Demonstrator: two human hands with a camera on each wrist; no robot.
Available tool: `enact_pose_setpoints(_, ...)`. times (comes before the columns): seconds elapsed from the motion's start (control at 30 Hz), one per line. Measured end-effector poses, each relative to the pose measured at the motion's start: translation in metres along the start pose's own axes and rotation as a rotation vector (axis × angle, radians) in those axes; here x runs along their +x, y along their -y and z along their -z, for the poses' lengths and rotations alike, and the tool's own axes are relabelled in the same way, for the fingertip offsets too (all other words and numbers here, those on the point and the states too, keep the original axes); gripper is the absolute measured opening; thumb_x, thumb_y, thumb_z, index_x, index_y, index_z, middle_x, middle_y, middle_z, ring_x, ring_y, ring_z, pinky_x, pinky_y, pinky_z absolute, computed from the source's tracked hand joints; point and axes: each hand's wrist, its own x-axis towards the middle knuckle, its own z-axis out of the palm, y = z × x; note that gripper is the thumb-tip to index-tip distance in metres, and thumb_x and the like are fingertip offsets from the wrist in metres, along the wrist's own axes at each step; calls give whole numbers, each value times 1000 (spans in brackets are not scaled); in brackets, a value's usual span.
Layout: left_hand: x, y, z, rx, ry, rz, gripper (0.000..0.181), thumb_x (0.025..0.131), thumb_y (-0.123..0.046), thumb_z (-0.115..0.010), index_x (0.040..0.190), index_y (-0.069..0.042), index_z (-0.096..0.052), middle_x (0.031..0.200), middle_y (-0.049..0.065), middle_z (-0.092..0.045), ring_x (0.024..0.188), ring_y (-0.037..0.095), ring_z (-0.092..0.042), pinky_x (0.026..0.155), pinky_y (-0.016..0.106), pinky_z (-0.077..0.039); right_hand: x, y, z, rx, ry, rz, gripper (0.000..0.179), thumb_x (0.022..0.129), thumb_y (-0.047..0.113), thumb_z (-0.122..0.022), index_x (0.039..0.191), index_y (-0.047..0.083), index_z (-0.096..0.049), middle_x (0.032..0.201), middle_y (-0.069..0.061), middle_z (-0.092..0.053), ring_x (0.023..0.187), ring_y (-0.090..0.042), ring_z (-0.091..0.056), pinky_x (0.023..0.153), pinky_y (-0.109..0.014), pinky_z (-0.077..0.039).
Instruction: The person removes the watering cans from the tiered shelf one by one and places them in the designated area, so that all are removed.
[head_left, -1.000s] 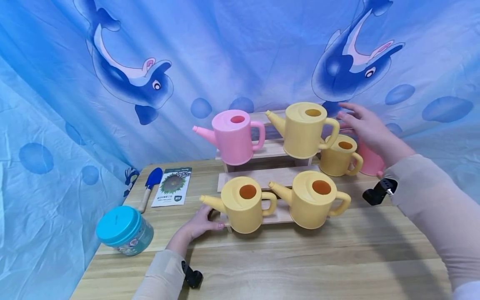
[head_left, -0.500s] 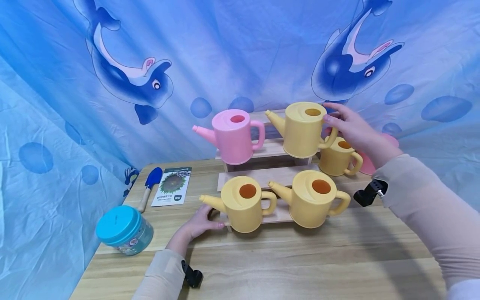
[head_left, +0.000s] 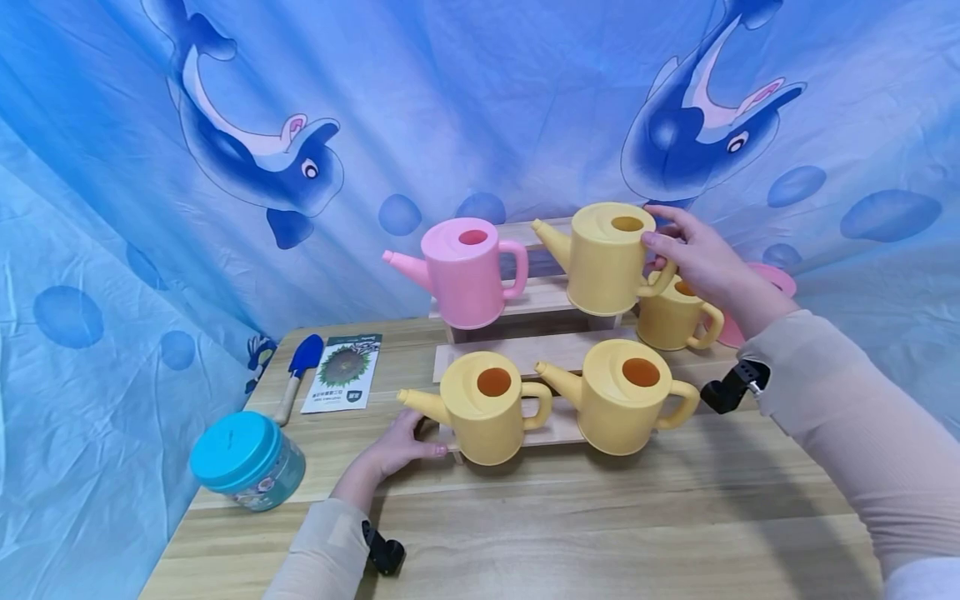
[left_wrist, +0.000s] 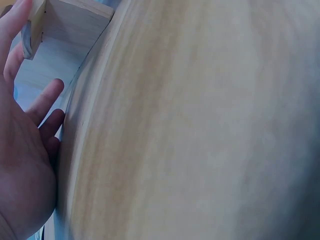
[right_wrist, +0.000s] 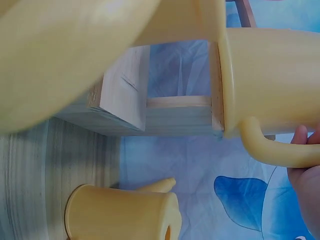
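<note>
In the head view, a stepped wooden stand (head_left: 517,357) bears several toy watering cans. On its upper step sit a pink watering can (head_left: 467,287) and a yellow watering can (head_left: 603,271), whose handle my right hand (head_left: 693,254) grips near the top. The right wrist view shows that hand's fingers (right_wrist: 300,136) curled at the handle. Two more yellow cans, a left one (head_left: 480,429) and a right one (head_left: 615,412), stand on the lowest step. My left hand (head_left: 393,448) holds the left end of that step, thumb at its front edge and other fingers behind.
Beyond the stand's right side are another yellow watering can (head_left: 662,323) and a pink one (head_left: 772,277), mostly hidden by my right arm. At left lie a blue-bladed trowel (head_left: 306,354), a seed packet (head_left: 341,375) and a turquoise-lidded jar (head_left: 236,450). A dolphin-print curtain (head_left: 480,108) hangs behind.
My right hand has come left from beside the upper yellow can and taken hold of its handle. The left hand stays on the stand, and the cans have not visibly shifted.
</note>
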Motion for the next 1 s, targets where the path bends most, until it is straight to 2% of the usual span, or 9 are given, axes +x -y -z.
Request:
enact_pose_setpoints(0.13, 1, 0, 0, 1, 2, -3, 85, 70, -39, -80, 142, -17, -40, 150, 16, -25, 138, 36, -17, 109, 58, -10, -2, -2, 4, 9, -21, -11, 64, 94, 40, -51, 148, 18, -25, 115, -8, -39, 83, -18, -50, 70, -21, -50)
enact_pose_setpoints(0.37, 0, -1, 1, 0, -4, -10, 85, 70, -39, -80, 142, -17, -40, 150, 17, -25, 138, 36, -17, 109, 58, -10, -10, -7, 15, -62, -44, -24, 63, 94, 44, -49, 149, 23, -25, 113, -8, -40, 83, -18, -49, 70, -20, -48)
enact_pose_setpoints(0.5, 0, -2, 0, 5, 1, -2, 85, 70, -40, -79, 142, -18, -40, 150, 16, -25, 138, 37, -17, 108, 59, -10, -16, -10, 20, -17, -47, -13, 61, 95, 40, -50, 148, 21, -26, 111, -7, -40, 82, -16, -48, 70, -20, -49)
enact_pose_setpoints(0.7, -2, -1, -1, -5, 2, 3, 85, 70, -39, -79, 142, -17, -40, 150, 17, -24, 137, 38, -17, 108, 60, -10, -23, -15, 28, 21, -75, -42, 59, 95, 39, -50, 147, 23, -29, 109, -6, -38, 86, -17, -47, 71, -19, -50)
enact_pose_setpoints(0.73, -4, -6, 0, -12, 2, 1, 84, 71, -37, -79, 142, -15, -40, 149, 18, -25, 137, 39, -17, 108, 60, -10, -24, -17, 29, 28, -80, -43, 59, 95, 38, -50, 147, 23, -29, 109, -6, -38, 87, -17, -47, 72, -19, -49)
enact_pose_setpoints(0.83, -3, -6, 0, -16, -1, -7, 84, 70, -36, -80, 141, -15, -40, 149, 18, -26, 137, 38, -17, 108, 59, -9, -27, -20, 34, 45, -102, -52, 59, 95, 38, -50, 147, 22, -29, 109, -5, -38, 88, -16, -46, 72, -17, -48)
enact_pose_setpoints(0.87, -3, -6, 0, -16, -1, -8, 84, 70, -36, -80, 141, -15, -40, 149, 18, -26, 137, 38, -18, 108, 59, -9, -28, -22, 35, 68, -112, -53, 59, 94, 37, -51, 147, 21, -30, 109, -5, -38, 88, -16, -46, 72, -16, -48)
enact_pose_setpoints(1.0, -1, -1, -1, -8, -6, -6, 84, 69, -37, -80, 140, -17, -41, 149, 16, -27, 137, 36, -18, 109, 58, -9, -33, -28, 39, 317, -137, -35, 60, 92, 30, -57, 145, 16, -34, 109, -6, -39, 86, -15, -45, 70, -17, -47)
